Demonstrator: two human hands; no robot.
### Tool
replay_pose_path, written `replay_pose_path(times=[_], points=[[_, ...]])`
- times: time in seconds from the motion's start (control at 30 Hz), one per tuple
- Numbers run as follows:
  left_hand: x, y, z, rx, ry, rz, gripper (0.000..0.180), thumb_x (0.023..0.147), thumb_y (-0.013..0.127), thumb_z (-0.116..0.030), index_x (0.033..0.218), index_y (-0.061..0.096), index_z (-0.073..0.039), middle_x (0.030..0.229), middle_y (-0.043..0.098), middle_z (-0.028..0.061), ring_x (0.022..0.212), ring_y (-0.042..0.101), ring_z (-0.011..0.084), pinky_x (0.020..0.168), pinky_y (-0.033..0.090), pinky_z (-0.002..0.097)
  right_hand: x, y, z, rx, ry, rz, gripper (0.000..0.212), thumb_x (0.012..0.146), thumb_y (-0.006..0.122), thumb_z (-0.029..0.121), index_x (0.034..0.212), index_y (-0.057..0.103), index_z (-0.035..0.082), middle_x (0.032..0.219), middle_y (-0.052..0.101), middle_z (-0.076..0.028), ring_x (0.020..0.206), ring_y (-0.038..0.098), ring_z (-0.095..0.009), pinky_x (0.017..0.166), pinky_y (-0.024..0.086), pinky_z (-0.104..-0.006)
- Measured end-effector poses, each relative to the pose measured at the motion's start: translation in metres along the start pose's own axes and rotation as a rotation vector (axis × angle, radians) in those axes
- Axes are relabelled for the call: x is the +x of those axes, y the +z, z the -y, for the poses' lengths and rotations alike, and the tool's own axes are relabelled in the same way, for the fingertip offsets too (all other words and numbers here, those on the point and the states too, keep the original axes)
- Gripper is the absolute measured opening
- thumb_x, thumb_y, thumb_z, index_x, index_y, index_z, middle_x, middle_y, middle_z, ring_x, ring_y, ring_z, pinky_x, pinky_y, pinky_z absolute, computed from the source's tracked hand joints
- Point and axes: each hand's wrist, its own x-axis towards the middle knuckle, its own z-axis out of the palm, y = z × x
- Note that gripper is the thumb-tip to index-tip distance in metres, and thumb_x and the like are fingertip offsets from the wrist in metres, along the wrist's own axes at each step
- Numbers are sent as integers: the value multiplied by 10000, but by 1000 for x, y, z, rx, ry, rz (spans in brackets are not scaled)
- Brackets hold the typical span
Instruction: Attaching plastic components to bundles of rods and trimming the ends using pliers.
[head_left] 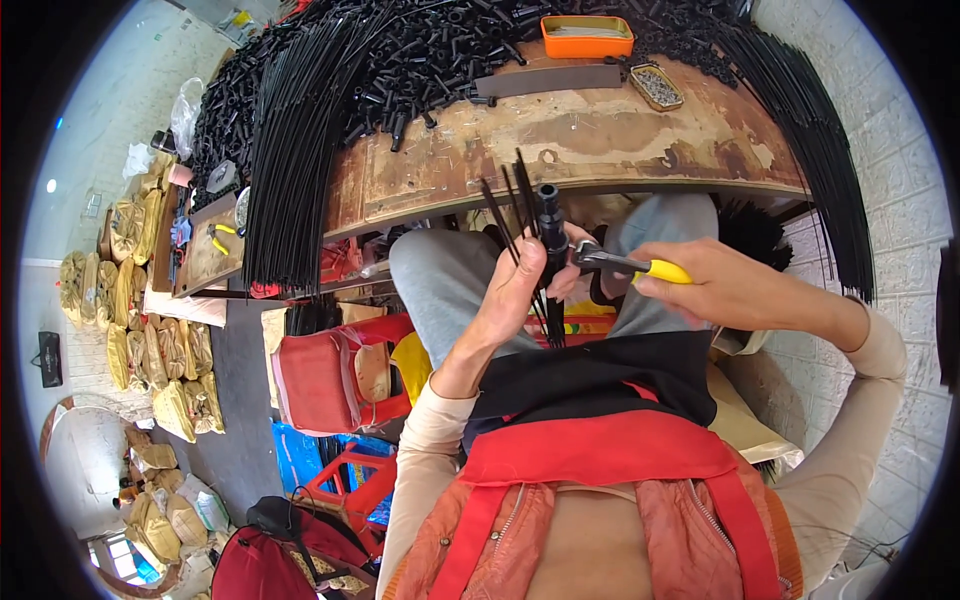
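Observation:
My left hand [520, 290] grips a black tube-shaped part [549, 225] held upright over my lap, with a few thin black rods [505, 215] fanning up from it. My right hand [725, 285] holds yellow-handled pliers [625, 265], whose jaws meet the black part just beside my left fingers. Both hands are in front of the edge of a worn wooden workbench [590, 140].
The workbench carries a heap of small black tubes [430, 50], a big bundle of long black rods [295, 140] hanging over its left edge, an orange tray [587, 36] and a small tin of metal bits [656, 85]. More rods [820, 150] drape at right. Red stools [320, 380] and stacked yellow sacks [140, 330] stand at left.

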Motion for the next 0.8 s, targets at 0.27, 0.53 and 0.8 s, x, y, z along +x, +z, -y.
replay_pose_path(times=[0.27, 0.53, 0.8], points=[[13, -8, 3, -16, -49, 1, 663, 983, 345, -589, 1125, 535, 31, 661, 440, -30, 590, 390, 63, 558, 339, 231, 21, -5, -15, -136, -86, -60, 365, 973, 525, 305, 1171, 559, 0, 857, 631, -220, 842, 617, -397, 744, 476, -422], [11, -55, -51, 180, 247, -710, 642, 973, 396, -575, 1222, 485, 10, 694, 412, -18, 606, 391, 103, 558, 343, 261, 92, -37, -123, -630, 43, -739, 434, 848, 660, 350, 1110, 527, 31, 1005, 613, -182, 905, 611, -398, 806, 485, -460], [-20, -48, -107, -239, 770, -786, 580, 966, 417, -565, 1143, 505, -20, 733, 414, 7, 668, 380, 129, 655, 345, 285, 62, 99, -62, 272, -629, 207, 403, 858, 668, 113, 1238, 563, 30, 1060, 650, -109, 1011, 637, -226, 803, 551, -336]])
